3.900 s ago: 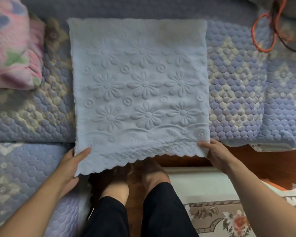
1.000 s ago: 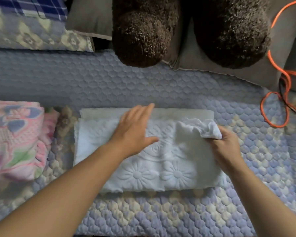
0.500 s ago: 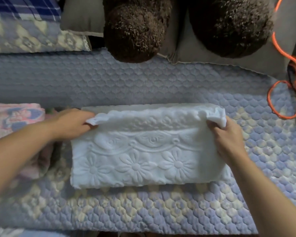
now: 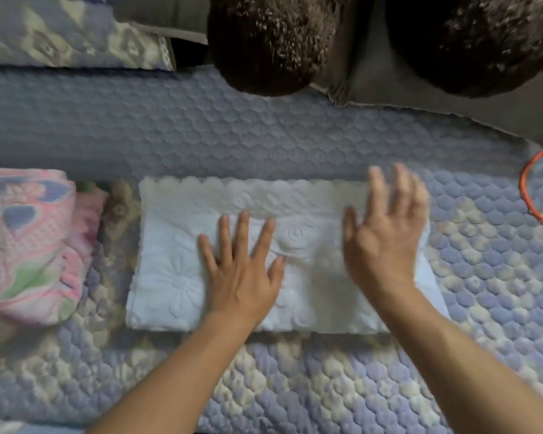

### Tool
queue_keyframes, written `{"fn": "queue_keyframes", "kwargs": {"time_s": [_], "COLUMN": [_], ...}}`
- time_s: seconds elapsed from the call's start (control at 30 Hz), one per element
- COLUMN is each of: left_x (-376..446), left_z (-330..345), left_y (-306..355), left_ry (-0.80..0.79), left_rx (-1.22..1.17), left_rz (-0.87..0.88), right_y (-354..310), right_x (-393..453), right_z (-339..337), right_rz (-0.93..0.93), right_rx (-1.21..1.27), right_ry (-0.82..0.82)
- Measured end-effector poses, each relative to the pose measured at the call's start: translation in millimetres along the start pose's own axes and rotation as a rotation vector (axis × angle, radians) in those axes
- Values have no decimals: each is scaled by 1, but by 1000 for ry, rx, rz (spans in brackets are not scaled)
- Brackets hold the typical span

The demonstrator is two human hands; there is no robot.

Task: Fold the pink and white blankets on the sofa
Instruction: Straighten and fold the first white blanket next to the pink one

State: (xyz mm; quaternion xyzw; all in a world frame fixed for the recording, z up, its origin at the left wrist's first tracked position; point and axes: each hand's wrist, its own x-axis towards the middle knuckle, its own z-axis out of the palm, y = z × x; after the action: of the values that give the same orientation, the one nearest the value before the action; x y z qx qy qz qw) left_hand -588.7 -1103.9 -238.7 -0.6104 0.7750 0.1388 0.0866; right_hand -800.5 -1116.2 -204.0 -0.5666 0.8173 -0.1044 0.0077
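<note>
Blankets both folded, by the look of it; only smoothing seems left.
White blanket [image 4: 176, 277] lies as a flat oblong on the sofa [image 4: 264, 133], left hand [image 4: 242, 270] and right hand [image 4: 386, 233] on it, fingers straight and spread; pink blanket [image 4: 25, 242] sits bundled just beside.

2 bare forearms, no sleeves, left hand [image 4: 243, 270], right hand [image 4: 386, 236], no rings or watch

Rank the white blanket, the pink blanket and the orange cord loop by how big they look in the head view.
1. white blanket, the largest.
2. pink blanket, cut off by the left edge, so its full extent is unsure.
3. orange cord loop, the smallest, also partly cropped at the right.
</note>
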Motion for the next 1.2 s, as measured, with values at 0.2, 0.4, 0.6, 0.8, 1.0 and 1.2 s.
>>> {"fn": "queue_keyframes", "kwargs": {"time_s": [0.2,0.4,0.6,0.8,1.0,1.2], "left_x": [35,31,17,26,20,-3], "left_z": [5,-14,-16,-23,-77,-162], "left_y": [-61,-86,-105,-112,-140,-39], "left_ry": [67,26,6,6,-282,-127], "left_rx": [7,-95,-209,-538,-1430,-1250], "left_rz": [-248,-296,-449,-503,-438,-21], "right_y": [71,-3,-128,-127,-100,-44], "right_x": [16,1,-53,-47,-121,-17], "right_z": [48,16,45,41,10,-77], "right_rz": [85,38,162,218,281,567], "right_rx": [-66,317,1004,1073,1064,1678], "right_ry": [-312,-103,-409,-372,-603,-880]}}
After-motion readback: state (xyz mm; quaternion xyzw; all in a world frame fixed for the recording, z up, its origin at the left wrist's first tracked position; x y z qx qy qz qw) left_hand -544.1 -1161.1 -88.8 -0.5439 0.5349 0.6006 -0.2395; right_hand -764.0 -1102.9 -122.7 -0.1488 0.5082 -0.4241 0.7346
